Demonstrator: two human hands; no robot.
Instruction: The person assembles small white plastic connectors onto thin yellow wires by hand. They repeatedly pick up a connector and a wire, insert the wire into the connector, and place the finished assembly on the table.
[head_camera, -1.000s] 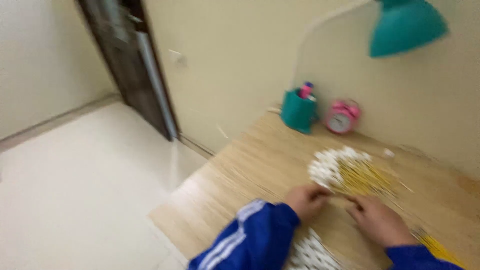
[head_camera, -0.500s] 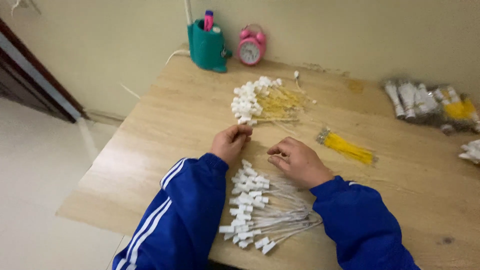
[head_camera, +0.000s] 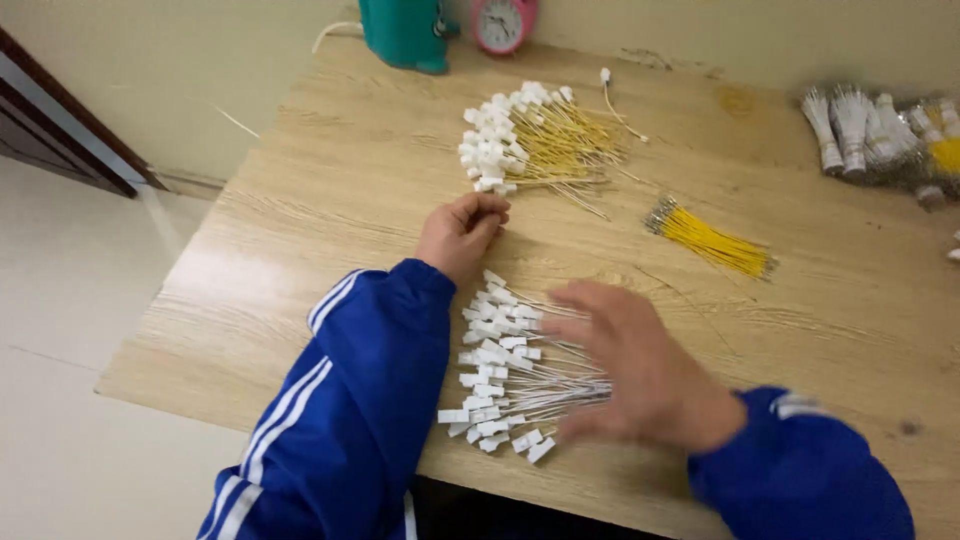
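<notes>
My left hand (head_camera: 462, 232) rests on the wooden table (head_camera: 330, 190) with its fingers curled shut; whether it holds anything is hidden. My right hand (head_camera: 640, 365), blurred and with fingers spread, hovers over the near pile of white-wired connectors (head_camera: 505, 365) at the table's front edge. Just beyond my left hand lies a second pile of white connectors with yellow wires (head_camera: 535, 140). A loose bundle of yellow wires (head_camera: 712, 240) lies to the right of it.
A teal holder (head_camera: 405, 30) and a pink alarm clock (head_camera: 503, 22) stand at the table's back edge. Bagged bundles of wires (head_camera: 880, 135) lie at the back right. A single loose white-wired connector (head_camera: 612, 95) lies behind the yellow pile. Pale floor and a dark door frame are at left.
The camera has tilted down toward the table. My right hand moved from beside the left hand down and right over the near pile, opening its fingers. The left hand stayed put.
</notes>
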